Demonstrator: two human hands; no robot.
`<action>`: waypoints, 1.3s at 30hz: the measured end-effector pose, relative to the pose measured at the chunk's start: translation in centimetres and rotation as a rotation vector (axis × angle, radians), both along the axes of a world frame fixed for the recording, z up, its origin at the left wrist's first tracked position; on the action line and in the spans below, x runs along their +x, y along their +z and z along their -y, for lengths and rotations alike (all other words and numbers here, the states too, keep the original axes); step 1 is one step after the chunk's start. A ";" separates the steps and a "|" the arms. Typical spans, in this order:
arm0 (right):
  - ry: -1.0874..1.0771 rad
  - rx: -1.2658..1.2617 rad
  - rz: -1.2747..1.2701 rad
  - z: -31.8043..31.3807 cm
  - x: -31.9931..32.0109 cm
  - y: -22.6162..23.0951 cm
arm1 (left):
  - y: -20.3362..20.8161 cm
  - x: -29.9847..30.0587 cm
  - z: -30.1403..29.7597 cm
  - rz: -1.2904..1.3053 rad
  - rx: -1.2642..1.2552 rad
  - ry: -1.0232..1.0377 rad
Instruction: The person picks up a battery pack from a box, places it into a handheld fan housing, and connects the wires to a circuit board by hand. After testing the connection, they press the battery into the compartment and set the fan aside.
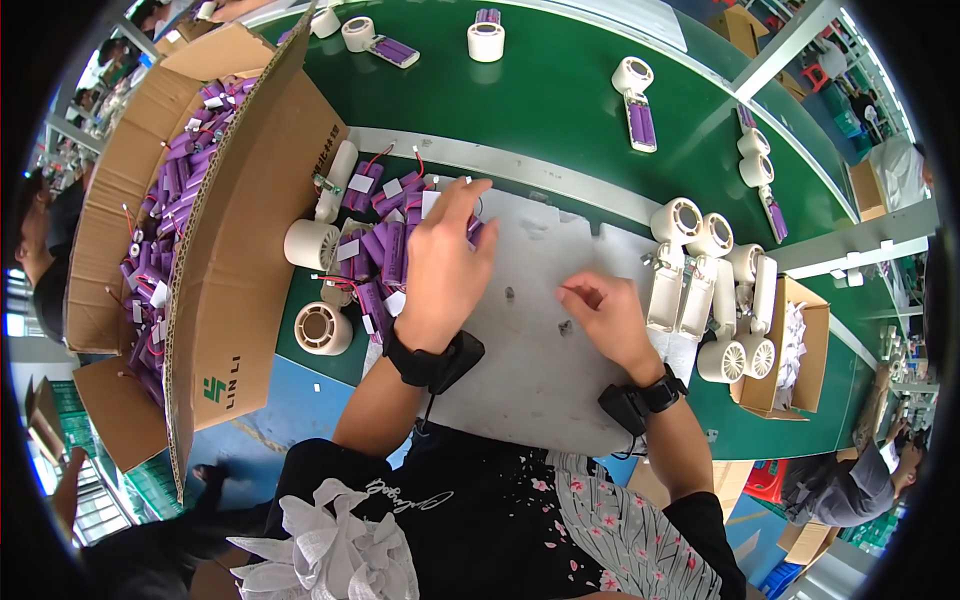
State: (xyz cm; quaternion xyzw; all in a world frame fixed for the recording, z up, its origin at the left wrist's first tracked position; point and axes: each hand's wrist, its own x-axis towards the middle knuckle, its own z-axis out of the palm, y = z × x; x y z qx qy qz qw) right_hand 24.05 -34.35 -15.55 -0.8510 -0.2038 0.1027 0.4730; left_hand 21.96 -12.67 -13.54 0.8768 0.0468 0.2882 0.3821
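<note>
My left hand (pixel 450 265) reaches over a pile of purple battery packs (pixel 392 250) with white tags and thin red wires. Its thumb and fingers are apart, and a bit of purple pack shows between them. It hides part of the pile. My right hand (pixel 610 318) hovers above a grey worn mat (pixel 530 350), its fingers curled in and thumb tip near them. Whatever it may hold is hidden. Several cream fan housings with handles (pixel 680 290) lie right of that hand, some with the handle shells open.
A large cardboard box (pixel 250 240) full of purple packs stands at the left. Cream round housings (pixel 323 328) lie beside the pile. A metal rail (pixel 500 165) crosses the green bench, with housings (pixel 486 42) beyond it. A small carton (pixel 815 350) of white pieces stands right.
</note>
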 end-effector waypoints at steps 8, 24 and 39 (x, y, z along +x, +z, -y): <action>0.015 0.060 0.070 0.5 1.0 -0.3 | 1.8 -1.4 0.1 -0.263 0.247 0.048; 0.070 0.113 0.058 0.6 0.3 -0.3 | 2.4 -2.8 -1.9 -0.374 0.239 -0.179; 0.161 0.050 0.084 1.3 0.5 0.3 | 6.5 -3.0 -0.5 -0.124 -0.725 -0.228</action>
